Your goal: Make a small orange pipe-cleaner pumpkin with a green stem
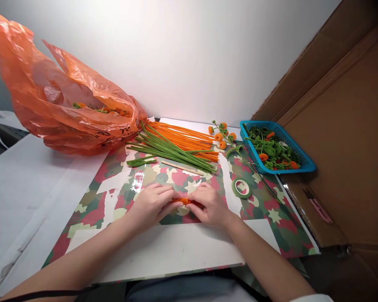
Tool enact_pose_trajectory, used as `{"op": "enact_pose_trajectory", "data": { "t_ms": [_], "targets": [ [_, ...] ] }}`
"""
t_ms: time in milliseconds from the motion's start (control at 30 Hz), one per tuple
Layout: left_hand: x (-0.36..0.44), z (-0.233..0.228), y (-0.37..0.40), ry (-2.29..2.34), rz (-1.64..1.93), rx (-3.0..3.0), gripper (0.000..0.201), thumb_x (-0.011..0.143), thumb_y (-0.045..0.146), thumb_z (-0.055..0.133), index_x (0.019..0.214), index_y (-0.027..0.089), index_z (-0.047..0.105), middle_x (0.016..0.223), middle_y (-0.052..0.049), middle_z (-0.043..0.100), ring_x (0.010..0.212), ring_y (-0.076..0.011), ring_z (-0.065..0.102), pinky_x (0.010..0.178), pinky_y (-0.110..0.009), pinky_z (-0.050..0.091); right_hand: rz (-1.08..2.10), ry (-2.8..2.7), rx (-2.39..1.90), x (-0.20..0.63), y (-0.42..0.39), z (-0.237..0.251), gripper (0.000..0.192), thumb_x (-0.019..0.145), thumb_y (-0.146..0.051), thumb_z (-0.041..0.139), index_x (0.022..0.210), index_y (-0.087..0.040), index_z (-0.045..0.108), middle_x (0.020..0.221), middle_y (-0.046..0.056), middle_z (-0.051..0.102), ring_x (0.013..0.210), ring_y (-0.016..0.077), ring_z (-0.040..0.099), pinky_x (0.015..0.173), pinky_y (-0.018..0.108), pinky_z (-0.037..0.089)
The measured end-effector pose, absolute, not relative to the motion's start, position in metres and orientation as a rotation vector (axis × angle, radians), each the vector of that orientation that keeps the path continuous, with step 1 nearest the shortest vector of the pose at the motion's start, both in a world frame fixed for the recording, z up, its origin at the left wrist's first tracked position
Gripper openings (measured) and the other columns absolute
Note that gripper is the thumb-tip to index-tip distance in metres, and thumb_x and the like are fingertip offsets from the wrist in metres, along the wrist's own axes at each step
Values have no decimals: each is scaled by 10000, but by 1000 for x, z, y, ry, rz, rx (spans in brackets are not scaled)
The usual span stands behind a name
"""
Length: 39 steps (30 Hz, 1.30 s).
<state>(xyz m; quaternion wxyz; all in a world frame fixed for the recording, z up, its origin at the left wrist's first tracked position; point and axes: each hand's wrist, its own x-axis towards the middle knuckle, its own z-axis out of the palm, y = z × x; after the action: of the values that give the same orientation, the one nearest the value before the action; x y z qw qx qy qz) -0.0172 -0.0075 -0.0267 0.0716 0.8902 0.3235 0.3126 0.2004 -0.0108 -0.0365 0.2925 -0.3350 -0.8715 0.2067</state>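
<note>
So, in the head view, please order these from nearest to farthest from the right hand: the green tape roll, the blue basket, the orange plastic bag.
From the right hand:
1. Green tape roll, just to its right on the patterned mat.
2. Blue basket, farther right and back, beside the cardboard.
3. Orange plastic bag, far across on the back left.

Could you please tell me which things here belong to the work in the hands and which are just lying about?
In hand: orange pipe cleaner, gripped by left hand and right hand.

Lying about: pipe cleaner bundle, wooden stick, green tape roll, blue basket, orange bag, finished flower stem.
</note>
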Motion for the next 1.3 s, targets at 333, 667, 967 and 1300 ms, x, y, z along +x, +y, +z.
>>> {"op": "enact_pose_trajectory", "data": {
  "t_ms": [333,667,967,1300],
  "targets": [
    [-22,-20,0,1126,1165,2646,158,954,262,520,921,186,654,796,-34,713,687,-152,648,628,-263,494,884,-2019,-1200,207,5,-36,247,932,-410,501,959,-208,640,616,-35,582,540,129,499,616,281,401],
    [-15,-22,0,1354,856,2887,334,893,321,595,1196,181,605,971,-118,739,863,-279,677,830,-425,435,829,-1924,-1180,200,7,-37,290,917,-377,494,713,-192,586,552,-38,514,518,119,468,556,248,370],
    [-3,-33,-5,1267,550,2878,325,999,316,368,784,190,576,685,-17,643,513,-144,546,458,-245,256,723,-2061,-1042,187,0,-41,290,932,-298,493,670,-193,558,587,-30,554,572,120,471,721,279,387],
    [-49,-14,20,1355,680,2717,289,991,382,367,953,192,581,743,-19,686,620,-164,612,553,-246,402,728,-1833,-1198,210,12,-35,327,949,-397,418,754,-187,574,544,-47,411,501,110,378,510,239,300]
  ]
}}
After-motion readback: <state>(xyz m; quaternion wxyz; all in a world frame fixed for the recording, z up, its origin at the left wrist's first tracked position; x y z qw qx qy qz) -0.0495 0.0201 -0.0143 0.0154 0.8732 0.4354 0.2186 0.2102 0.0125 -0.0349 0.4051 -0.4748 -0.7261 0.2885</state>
